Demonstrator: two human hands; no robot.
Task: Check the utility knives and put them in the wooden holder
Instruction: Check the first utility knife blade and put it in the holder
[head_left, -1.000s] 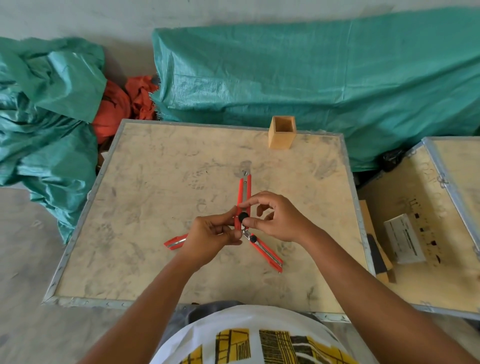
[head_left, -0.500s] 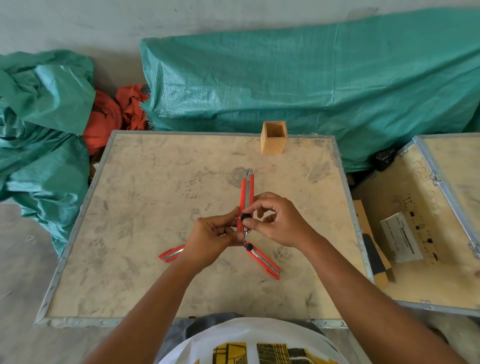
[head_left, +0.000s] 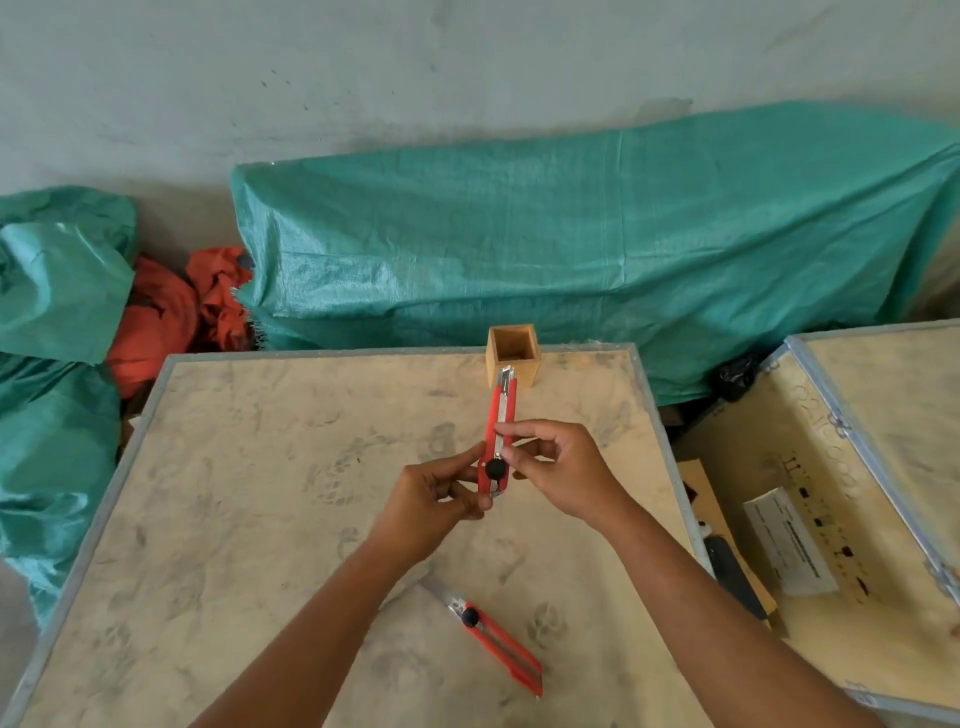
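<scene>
Red plastic and a steel track make up the utility knife (head_left: 500, 431) that both hands hold above the worktop (head_left: 249, 467), tip pointing away at the wooden holder (head_left: 511, 353), likely so the slider can be tried. Left hand (head_left: 434, 499) pinches the butt end; right hand (head_left: 558, 470) grips the body beside the black knob, fingers curled. 1 second knife (head_left: 493, 642) lies nearer the person, its blade apparently extended, awaiting its check.
</scene>
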